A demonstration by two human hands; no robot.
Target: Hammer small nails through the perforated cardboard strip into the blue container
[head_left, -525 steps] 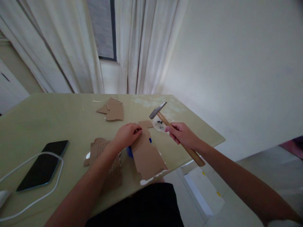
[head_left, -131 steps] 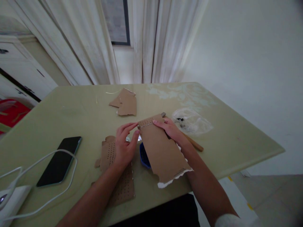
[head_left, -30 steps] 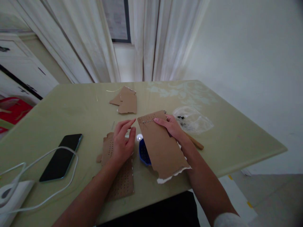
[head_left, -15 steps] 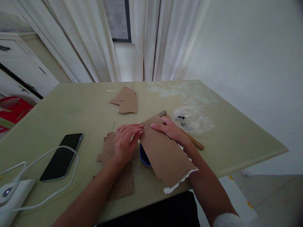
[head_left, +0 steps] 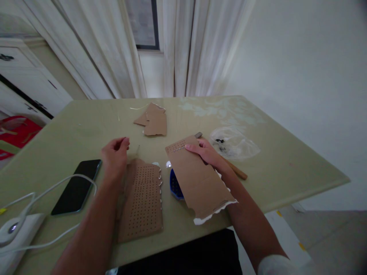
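My right hand [head_left: 205,152] grips a brown cardboard piece [head_left: 200,183] near its top, thumb on the face and fingers underneath. Rows of small holes cross that upper end, with tiny shiny bits along one row; its lower edge is torn white. My left hand [head_left: 116,152] is raised off to the left, fingertips pinched together; anything between them is too small to make out. Below it on the table lies another cardboard piece [head_left: 146,198] covered in rows of holes. A blue dish [head_left: 175,186] sits partly hidden beneath the held piece.
A clear plastic bag [head_left: 236,145] with small dark items and a wooden handle [head_left: 237,172] lie to the right. Cardboard scraps [head_left: 155,123] are at the back. A phone [head_left: 76,187], white cable [head_left: 61,238] and power strip [head_left: 24,233] occupy the left.
My left hand has left the held cardboard and moved left, uncovering the holed piece on the table. My right hand still holds its cardboard, which has shifted slightly.
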